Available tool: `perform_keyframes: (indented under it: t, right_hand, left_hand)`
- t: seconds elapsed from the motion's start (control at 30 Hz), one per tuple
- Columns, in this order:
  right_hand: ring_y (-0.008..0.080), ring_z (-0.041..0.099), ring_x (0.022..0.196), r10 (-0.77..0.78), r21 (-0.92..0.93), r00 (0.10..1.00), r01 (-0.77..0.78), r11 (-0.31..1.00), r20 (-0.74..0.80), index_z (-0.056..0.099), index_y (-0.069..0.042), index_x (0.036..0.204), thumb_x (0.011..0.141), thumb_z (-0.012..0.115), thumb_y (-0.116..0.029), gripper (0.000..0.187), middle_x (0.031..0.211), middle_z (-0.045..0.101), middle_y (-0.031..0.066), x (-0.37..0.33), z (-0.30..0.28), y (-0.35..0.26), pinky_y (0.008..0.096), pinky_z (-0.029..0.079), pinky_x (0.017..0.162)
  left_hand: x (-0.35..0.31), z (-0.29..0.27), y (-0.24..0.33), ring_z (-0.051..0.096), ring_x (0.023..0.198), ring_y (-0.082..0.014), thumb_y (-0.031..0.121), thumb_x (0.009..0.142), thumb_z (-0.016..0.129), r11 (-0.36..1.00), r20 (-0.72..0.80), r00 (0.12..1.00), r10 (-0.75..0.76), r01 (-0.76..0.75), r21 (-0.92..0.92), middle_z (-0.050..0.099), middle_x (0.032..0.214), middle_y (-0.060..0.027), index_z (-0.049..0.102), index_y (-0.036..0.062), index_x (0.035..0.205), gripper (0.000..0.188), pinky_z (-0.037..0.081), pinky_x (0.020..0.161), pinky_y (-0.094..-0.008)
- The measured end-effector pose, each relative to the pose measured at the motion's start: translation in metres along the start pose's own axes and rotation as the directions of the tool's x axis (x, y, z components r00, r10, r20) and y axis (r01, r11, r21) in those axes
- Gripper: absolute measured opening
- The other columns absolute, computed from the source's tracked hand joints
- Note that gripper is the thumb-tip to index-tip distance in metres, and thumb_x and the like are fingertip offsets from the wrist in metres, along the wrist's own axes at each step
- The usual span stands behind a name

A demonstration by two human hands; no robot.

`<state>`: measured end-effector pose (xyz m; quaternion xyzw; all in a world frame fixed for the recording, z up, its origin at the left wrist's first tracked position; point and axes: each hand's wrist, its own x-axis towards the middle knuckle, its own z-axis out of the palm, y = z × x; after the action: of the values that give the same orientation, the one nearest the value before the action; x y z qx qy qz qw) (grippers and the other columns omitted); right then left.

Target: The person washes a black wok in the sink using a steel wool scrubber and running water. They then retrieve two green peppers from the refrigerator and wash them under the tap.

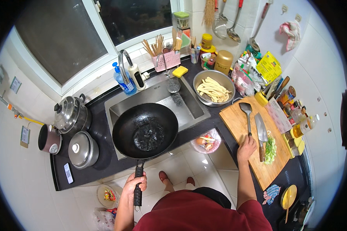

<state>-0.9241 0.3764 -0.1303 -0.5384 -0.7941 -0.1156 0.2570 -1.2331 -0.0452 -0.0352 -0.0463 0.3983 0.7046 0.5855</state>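
Observation:
My left hand (132,184) is closed round the black wrapped handle of a dark wok (144,131), whose pan hangs over the near part of the sink (121,101). Wet marks shine at the wok's bottom. On the wooden cutting board (239,115) lies a spatula (247,115) with a dark blade. My right hand (246,148) has its fingers closed on the lower end of the spatula's handle. Just right of it rest a kitchen knife (260,129) and a pile of chopped green onion (270,149).
A steel bowl of pale strips (213,89) stands right of the sink. Left of it are a steamer pot (71,113), a lidded pot (83,149) and a phone-sized white card (68,173). Bottles (302,127) line the right wall. A waste bin (207,141) sits below the counter edge.

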Motion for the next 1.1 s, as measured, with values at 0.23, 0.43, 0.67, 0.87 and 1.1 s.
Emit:
perform_keyframes:
  t: [0.23, 0.43, 0.67, 0.87, 1.1]
  right_hand:
    - [0.035, 0.048, 0.113, -0.327, 0.314, 0.943, 0.329, 0.891, -0.06, 0.055, -0.002, 0.116, 0.066, 0.06, 0.002, 0.051, 0.118, 0.056, 0.0152, 0.06, -0.006, -0.197, 0.0454, 0.037, 0.096]
    - [0.033, 0.044, 0.122, -0.533, 0.456, 0.844, 0.499, 0.737, -0.062, 0.051, -0.001, 0.122, 0.074, 0.057, -0.007, 0.049, 0.124, 0.053, 0.0135, 0.128, 0.036, -0.374, 0.0435, 0.036, 0.099]
    - [0.0345, 0.037, 0.13, -0.647, 0.451, 0.759, 0.603, 0.658, -0.071, 0.046, 0.004, 0.127, 0.087, 0.042, -0.009, 0.042, 0.136, 0.043, 0.0196, 0.202, 0.141, -0.507, 0.0453, 0.033, 0.104]
    - [0.033, 0.055, 0.096, -0.683, 0.502, 0.73, 0.583, 0.639, 0.022, 0.054, -0.001, 0.095, 0.076, 0.05, 0.003, 0.02, 0.1, 0.055, 0.0152, 0.218, 0.178, -0.538, 0.0399, 0.045, 0.087]
    - [0.0343, 0.048, 0.119, -0.759, 0.481, 0.635, 0.626, 0.614, 0.143, 0.051, 0.002, 0.118, 0.08, 0.047, 0.001, 0.039, 0.127, 0.05, 0.0177, 0.21, 0.199, -0.511, 0.0421, 0.037, 0.103]
  left_hand:
    - [0.023, -0.035, 0.057, 0.047, 0.049, -0.0126, 0.0, 0.082, 0.057, 0.996, -0.01, 0.998, -0.064, 0.064, 0.061, 0.048, 0.067, -0.0041, 0.048, 0.0025, 0.099, 0.019, 0.038, 0.045, -0.0263]
    - [0.04, -0.066, 0.091, 0.046, 0.05, -0.0124, -0.001, 0.082, 0.057, 0.989, -0.034, 0.99, -0.134, 0.135, 0.063, 0.048, 0.07, -0.0048, 0.047, 0.0025, 0.099, 0.019, 0.038, 0.045, -0.0266]
    - [0.054, -0.061, 0.104, 0.047, 0.048, -0.0116, -0.003, 0.08, 0.059, 0.984, -0.1, 0.979, -0.175, 0.171, -0.052, 0.05, 0.067, -0.0052, 0.047, 0.0017, 0.1, 0.023, 0.036, 0.043, -0.0235]
    - [0.072, -0.062, 0.1, 0.046, 0.047, -0.0111, 0.004, 0.078, 0.064, 0.99, -0.147, 0.979, -0.144, 0.141, -0.027, 0.049, 0.064, -0.0039, 0.047, 0.0016, 0.1, 0.027, 0.036, 0.043, -0.0241]
    - [0.094, -0.073, 0.087, 0.046, 0.046, -0.0122, 0.007, 0.078, 0.063, 0.992, -0.094, 0.989, -0.117, 0.12, 0.023, 0.048, 0.06, -0.0033, 0.047, 0.0029, 0.102, 0.029, 0.037, 0.044, -0.026]
